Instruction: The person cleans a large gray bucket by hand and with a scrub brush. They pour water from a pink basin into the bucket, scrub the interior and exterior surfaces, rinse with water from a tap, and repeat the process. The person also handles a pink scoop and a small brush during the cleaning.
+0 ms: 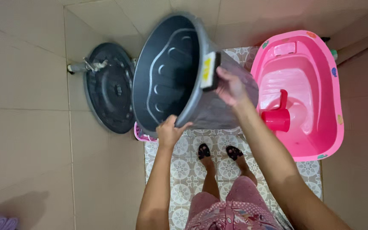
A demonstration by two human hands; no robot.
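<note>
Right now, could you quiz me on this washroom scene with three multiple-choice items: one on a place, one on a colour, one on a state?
1. Where is the red scoop?
A. inside the pink tub
B. on the floor tiles
C. in the grey bucket

2. What colour is the round lid by the wall?
A. pink
B. dark grey
C. white

3. How is the bucket held?
A. upright
B. tipped on its side
C. upside down

Answers: 1 A, it sits within the tub's walls. 2 B, it matches the bucket. 3 B, its mouth faces sideways, left hand on the rim, right hand on its outer wall.
</note>
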